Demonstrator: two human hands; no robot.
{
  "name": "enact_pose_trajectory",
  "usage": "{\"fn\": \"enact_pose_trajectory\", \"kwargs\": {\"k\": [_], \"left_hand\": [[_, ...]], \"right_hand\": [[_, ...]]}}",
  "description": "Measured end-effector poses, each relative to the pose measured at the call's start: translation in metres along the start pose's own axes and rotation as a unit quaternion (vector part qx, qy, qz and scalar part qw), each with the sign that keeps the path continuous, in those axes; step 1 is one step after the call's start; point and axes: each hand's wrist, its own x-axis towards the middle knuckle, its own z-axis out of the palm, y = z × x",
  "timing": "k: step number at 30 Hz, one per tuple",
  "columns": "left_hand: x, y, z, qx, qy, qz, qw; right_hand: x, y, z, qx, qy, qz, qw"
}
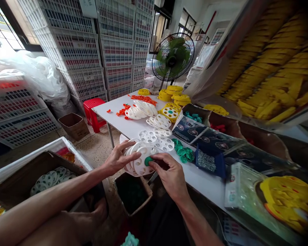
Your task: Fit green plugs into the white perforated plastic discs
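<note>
A stack of white plastic discs with round holes [137, 164] is gripped by my left hand [120, 159], its fingers over the top and thumb across the front disc. My right hand [170, 174] pinches a small green round cap [148, 161] against the middle of that front disc; whether the cap is seated I cannot tell. Just beyond, more white holed discs [164, 144] lie on the table. Loose green caps [183, 152] are heaped to the right, beside a blue tray of small metal screws [206, 160].
Orange pieces [143, 99], yellow round parts [181, 99] and a fan [173, 58] are farther back. Cardboard bins [224, 124] line the table's right side. An open box [133, 212] stands below my hands. Stacked crates [118, 51] and a red stool [94, 114] are at left.
</note>
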Motion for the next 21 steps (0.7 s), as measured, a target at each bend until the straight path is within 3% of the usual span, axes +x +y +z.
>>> {"fn": "enact_pose_trajectory", "kwargs": {"k": [4,9,17,21], "left_hand": [[-0.001,0.008,-0.002,-0.027,-0.004,-0.013,1.0],[-0.001,0.013,-0.003,-0.014,-0.013,-0.002,1.0],[0.0,0.011,-0.004,0.027,-0.004,-0.002,1.0],[0.0,0.002,-0.002,-0.097,-0.034,-0.074,0.992]], "right_hand": [[0.004,0.006,0.0,-0.016,0.071,0.031,0.997],[0.005,0.005,-0.001,0.031,0.029,0.091,0.995],[0.004,0.0,0.002,0.02,0.026,0.091,0.995],[0.007,0.006,0.004,0.084,0.023,0.114,0.99]]}}
